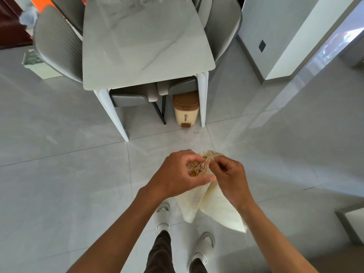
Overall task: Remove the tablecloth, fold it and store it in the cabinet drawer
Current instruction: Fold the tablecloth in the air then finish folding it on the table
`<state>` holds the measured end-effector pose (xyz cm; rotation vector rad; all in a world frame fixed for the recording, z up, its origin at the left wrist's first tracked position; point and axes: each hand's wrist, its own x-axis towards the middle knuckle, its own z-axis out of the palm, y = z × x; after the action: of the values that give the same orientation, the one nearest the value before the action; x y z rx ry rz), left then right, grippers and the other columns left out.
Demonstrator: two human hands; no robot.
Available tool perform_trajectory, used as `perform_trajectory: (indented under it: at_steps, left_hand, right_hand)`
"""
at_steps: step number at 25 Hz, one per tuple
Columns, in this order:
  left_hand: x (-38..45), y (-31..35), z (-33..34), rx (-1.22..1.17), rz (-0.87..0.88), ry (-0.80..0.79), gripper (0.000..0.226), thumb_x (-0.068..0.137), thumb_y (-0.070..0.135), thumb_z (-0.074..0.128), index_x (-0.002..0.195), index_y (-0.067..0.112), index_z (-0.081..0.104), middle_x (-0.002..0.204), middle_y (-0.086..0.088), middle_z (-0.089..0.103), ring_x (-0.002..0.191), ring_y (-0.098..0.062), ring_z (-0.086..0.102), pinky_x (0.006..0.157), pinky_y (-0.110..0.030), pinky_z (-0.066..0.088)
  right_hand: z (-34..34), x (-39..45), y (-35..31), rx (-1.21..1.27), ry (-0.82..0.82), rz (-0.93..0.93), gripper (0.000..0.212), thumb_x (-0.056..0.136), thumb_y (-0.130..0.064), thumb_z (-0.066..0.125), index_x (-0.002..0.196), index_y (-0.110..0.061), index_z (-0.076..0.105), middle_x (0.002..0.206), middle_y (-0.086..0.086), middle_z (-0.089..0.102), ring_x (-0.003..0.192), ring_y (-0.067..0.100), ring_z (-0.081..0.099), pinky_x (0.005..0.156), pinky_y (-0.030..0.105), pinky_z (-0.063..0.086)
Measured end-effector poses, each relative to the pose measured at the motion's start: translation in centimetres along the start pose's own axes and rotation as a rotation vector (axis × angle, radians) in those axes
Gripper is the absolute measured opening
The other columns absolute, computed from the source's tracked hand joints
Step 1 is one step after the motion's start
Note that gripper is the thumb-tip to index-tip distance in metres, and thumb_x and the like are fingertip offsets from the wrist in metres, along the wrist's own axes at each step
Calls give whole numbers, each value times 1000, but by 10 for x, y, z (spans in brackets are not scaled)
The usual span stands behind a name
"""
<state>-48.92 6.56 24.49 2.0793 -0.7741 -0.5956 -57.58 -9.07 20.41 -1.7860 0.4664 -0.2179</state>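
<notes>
The cream tablecloth (216,209), with a brown floral border at its top, hangs folded in front of me above the floor. My left hand (177,174) grips its upper edge from the left, fingers curled round the patterned part. My right hand (230,178) pinches the same edge from the right, close to the left hand. Two pointed folds of cloth dangle below my hands. The bare grey table (145,46) stands ahead of me.
Grey chairs (59,46) surround the table, and two more are tucked beneath it. A cream and brown pedal bin (185,111) sits under the table's near right corner. A white wall column (291,36) rises at right. My slippered feet stand on pale floor tiles.
</notes>
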Motion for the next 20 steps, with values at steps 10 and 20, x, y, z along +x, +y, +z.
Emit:
perform_trajectory:
  at_steps: [10, 20]
  left_hand:
    - [9, 0, 4, 285, 13, 299, 15, 90, 16, 61, 97, 12, 74, 92, -1, 74, 80, -9, 58, 75, -20, 45]
    - [47, 65, -117, 189, 122, 490, 11, 83, 7, 70, 91, 12, 77, 73, 17, 65, 64, 9, 59, 63, -5, 44]
  right_hand:
    - [11, 5, 4, -66, 41, -14, 22, 88, -35, 68, 73, -19, 71, 58, 3, 59, 48, 6, 43, 48, 23, 36]
    - [3, 6, 41, -359, -324, 135, 46, 78, -52, 72, 120, -50, 54, 119, -35, 52, 118, 4, 55, 85, 13, 36]
